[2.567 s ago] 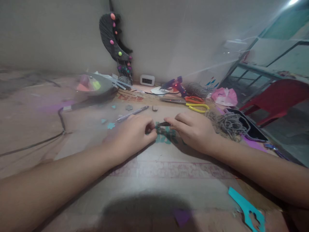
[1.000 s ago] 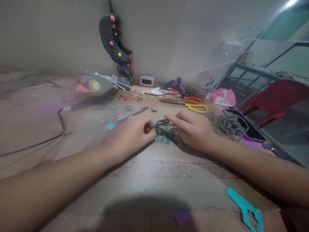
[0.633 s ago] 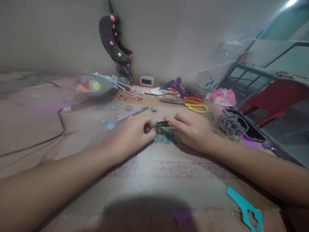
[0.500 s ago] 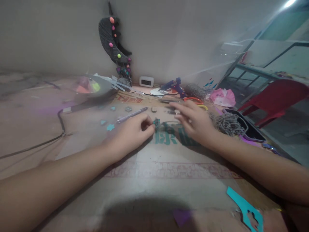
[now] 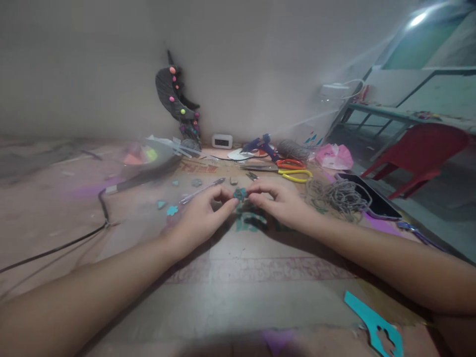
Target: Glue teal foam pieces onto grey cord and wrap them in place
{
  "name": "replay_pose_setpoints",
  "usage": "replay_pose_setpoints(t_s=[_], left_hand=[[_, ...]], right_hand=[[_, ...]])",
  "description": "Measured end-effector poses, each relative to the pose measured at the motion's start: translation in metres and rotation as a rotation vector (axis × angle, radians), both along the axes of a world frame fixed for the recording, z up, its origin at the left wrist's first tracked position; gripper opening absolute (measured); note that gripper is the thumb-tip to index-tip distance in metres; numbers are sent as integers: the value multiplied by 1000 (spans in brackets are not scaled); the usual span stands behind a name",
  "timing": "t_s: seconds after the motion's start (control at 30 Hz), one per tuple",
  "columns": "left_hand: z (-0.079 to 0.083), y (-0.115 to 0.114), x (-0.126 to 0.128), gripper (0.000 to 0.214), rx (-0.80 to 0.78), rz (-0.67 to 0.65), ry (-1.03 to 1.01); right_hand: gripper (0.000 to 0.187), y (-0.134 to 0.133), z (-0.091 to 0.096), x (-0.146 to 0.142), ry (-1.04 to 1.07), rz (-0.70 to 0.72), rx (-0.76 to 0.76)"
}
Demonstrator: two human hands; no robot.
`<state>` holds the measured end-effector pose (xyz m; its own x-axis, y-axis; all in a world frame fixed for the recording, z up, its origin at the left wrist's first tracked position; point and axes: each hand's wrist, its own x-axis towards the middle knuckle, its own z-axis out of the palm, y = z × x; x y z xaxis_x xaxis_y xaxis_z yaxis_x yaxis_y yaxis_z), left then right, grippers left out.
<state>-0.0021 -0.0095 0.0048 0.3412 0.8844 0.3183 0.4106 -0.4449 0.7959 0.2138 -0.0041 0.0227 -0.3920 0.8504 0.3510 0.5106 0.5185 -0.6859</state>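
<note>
Fingers [image 5: 226, 208] either side of a small teal flower [image 5: 240, 194], edges partly hidden.

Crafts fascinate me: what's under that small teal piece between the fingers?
In the picture, partly shadowed green printing shows just below the small teal piece. Directly beneath, the piece and left fingers hide the view.

pointed tool [image 5: 253, 176] laid down (near the scissors [image 5: 278, 169]), right hand [image 5: 279, 202] on teal flower [image 5: 240, 194]

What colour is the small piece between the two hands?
The piece is teal and dark grey, best seen in the head view.
</note>
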Motion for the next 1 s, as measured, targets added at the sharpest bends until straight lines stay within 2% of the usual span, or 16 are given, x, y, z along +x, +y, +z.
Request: replay_pose_setpoints(t_s=[0.17, 0.33, 0.47, 0.7, 0.83, 0.9, 1.0], left_hand=[[1, -2, 2, 20, -24, -23, 52], [-1, 1, 1, 24, -47, -37, 6], [-3, 2, -1, 29, -65, -12, -37], [-4, 2, -2, 25, -97, -16, 29], [-5, 3, -1, 23, -99, -11, 41], [-5, 4, -1, 23, -110, -1, 38], [-6, 5, 0, 22, -117, 25, 38]], right_hand=[[19, -6, -10, -10, 115, -72, -96], [16, -6, -10, -6, 126, -79, -129], [13, -6, -9, -5, 68, -53, -73], [12, -5, -13, -4, -2, -30, 18], [21, -3, -13, -2, -12, 5, 60], [25, 3, -8, 2, -9, -26, 102], [30, 18, 4, 17, -53, -189, 183]])
